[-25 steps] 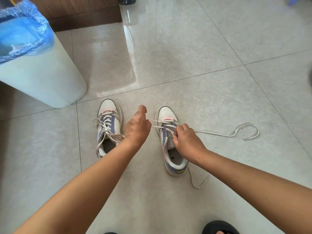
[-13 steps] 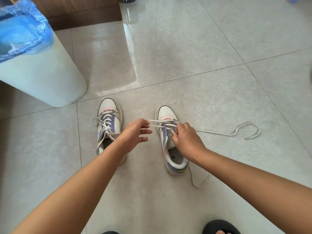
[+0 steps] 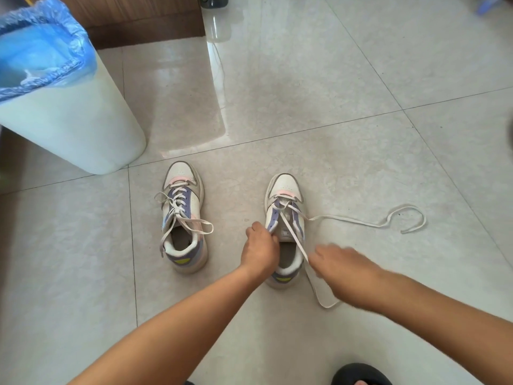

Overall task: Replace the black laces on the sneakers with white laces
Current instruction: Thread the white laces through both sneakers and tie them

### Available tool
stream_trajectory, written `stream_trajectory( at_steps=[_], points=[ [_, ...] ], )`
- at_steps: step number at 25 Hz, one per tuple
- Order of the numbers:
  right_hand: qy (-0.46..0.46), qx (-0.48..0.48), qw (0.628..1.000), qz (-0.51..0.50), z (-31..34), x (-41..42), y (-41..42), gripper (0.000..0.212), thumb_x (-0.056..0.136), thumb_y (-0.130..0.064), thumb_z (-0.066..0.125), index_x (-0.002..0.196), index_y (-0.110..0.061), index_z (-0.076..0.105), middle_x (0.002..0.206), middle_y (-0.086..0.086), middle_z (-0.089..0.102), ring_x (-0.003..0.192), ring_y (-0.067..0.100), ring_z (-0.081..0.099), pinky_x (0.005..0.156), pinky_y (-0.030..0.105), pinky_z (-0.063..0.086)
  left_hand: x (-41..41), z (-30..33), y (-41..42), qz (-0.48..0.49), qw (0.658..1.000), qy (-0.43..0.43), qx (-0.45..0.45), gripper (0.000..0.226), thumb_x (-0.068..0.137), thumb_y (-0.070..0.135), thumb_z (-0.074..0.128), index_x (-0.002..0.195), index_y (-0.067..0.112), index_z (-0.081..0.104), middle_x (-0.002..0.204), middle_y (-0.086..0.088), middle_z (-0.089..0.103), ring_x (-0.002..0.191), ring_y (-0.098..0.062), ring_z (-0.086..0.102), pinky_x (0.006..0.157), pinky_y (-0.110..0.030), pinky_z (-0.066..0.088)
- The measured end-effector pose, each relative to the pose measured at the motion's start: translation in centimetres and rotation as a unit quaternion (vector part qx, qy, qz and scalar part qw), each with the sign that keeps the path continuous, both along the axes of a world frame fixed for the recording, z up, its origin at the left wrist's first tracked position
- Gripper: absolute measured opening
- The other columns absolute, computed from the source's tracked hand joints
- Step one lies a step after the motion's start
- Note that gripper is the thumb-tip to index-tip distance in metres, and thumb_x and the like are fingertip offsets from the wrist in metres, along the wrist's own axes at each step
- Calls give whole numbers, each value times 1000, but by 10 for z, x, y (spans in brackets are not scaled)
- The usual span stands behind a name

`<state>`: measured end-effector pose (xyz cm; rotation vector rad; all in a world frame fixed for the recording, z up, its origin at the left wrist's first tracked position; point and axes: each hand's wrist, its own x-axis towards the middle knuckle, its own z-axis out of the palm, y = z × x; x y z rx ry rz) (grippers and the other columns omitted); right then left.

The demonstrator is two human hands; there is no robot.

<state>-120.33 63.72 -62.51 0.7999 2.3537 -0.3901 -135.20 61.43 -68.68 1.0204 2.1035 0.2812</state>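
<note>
A: Where are the hands working?

B: Both are reaching down to the right sneaker [image 3: 284,218], standing on the floor [image 3: 333,134] with its toe pointing away. The left hand [image 3: 259,250] is gripping the sneaker's left edge beside the eyelets, fingers curled over it.

A: And the right hand [image 3: 342,266]?

B: It is hovering just right of the sneaker's opening, blurred. The white lace [image 3: 294,237] is running diagonally from the eyelets down to its fingertips, but whether the fingers are pinching it I cannot tell.

A: Where is the rest of that lace lying?

B: One end is trailing off to the right across the tile and curling into a hook. Another stretch is looping on the floor under the right forearm.

A: The other shoe?

B: The left sneaker [image 3: 183,218] is sitting well apart to the left, laced in white, loose ends draping over its sides. A bin [image 3: 69,129] with a blue liner is standing beyond it.
</note>
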Motion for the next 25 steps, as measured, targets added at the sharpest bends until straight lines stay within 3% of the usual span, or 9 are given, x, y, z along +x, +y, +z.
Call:
stream_trajectory(
  at_steps=[2,4,6,8,10,14,20,24,25],
  points=[
    [-34,-78,996,24,5,21,-27,34,88,4,36,118,-9,41,114,11,45,103,30,50,72,34,36,-1,2,0,-9,1000,8,-3,34,99,17,37,126,-3,35,130,-21,41,117,-34,49,91,-34,38],
    [-1,-148,989,-14,11,28,-41,18,93,-2,36,105,-15,40,92,3,43,86,27,52,71,30,42,-1,3,0,-18,1000,10,-7,33,99,17,37,126,-2,35,130,-20,41,117,-34,49,91,-34,39],
    [62,-211,973,-68,14,28,-36,10,100,-18,37,90,-21,36,78,-5,39,70,15,42,62,15,35,-1,3,0,-14,1000,2,-10,33,99,17,38,125,-2,36,130,-20,41,115,-35,50,90,-35,39],
    [95,-252,956,-116,11,20,-23,11,99,-28,42,89,-24,43,75,-11,45,67,8,42,61,17,33,-2,3,0,-18,1000,-4,-13,31,98,17,38,123,-2,38,128,-20,43,113,-36,51,89,-36,39],
    [151,-202,948,-192,-4,9,2,9,96,-29,49,89,-24,51,82,-9,53,76,11,49,66,22,35,-4,1,0,-31,999,-9,-17,29,97,16,38,121,-1,40,126,-20,45,112,-37,50,88,-38,39],
    [282,-72,876,-383,-39,-21,63,16,94,-29,55,103,-16,56,100,-1,54,91,15,52,75,24,36,-4,-1,-3,-44,999,-10,-16,28,95,16,39,117,-1,42,122,-20,48,110,-37,50,88,-38,39],
    [249,-132,864,-417,-61,-48,77,27,94,-32,55,73,-19,46,76,-2,50,70,16,47,57,24,34,-2,-1,-5,-32,999,-8,-8,27,96,16,37,117,0,41,122,-20,48,108,-37,52,87,-39,40],
    [302,-272,763,-503,-51,-39,80,23,99,-24,46,80,-13,43,64,3,45,54,15,39,52,25,39,1,1,-11,9,1000,-18,1,27,98,17,36,119,0,39,124,-19,45,109,-37,52,86,-39,40],
    [280,-264,774,-503,-50,-35,81,22,98,-25,48,81,-12,44,65,3,45,55,16,39,52,26,38,2,1,-12,21,1000,-21,1,26,98,16,35,119,1,39,124,-18,45,110,-37,52,87,-40,40]
  ],
)
